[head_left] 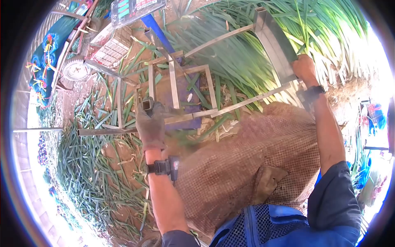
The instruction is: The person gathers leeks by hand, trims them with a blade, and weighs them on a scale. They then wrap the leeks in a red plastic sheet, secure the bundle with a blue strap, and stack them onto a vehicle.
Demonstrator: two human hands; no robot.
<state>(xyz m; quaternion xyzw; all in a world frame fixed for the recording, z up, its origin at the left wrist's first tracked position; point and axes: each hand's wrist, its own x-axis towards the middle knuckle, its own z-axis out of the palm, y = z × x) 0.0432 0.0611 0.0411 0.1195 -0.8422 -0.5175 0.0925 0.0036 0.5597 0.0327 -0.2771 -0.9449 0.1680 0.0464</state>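
My left hand (150,127), in a dirty grey glove, is closed around an upright square tube (147,104) of the metal frame (230,108); the tube's cut end shows above the fingers. My bare right hand (305,69) is a fist beside the bent metal plate (275,49) at the frame's right end. Thin green onion leaves (303,29) rise from this fist; the lower part of what it holds is hidden. Behind it lies a large heap of green onions (335,45), white ends towards the lower right. Green blur crosses the area right of my left glove.
A brown mesh cloth (247,164) covers my lap. Cut green leaves (94,177) litter the ground on the left. A digital scale (138,10) on a blue post stands at the top. A crate (109,45) and a wheel (76,70) are at the upper left.
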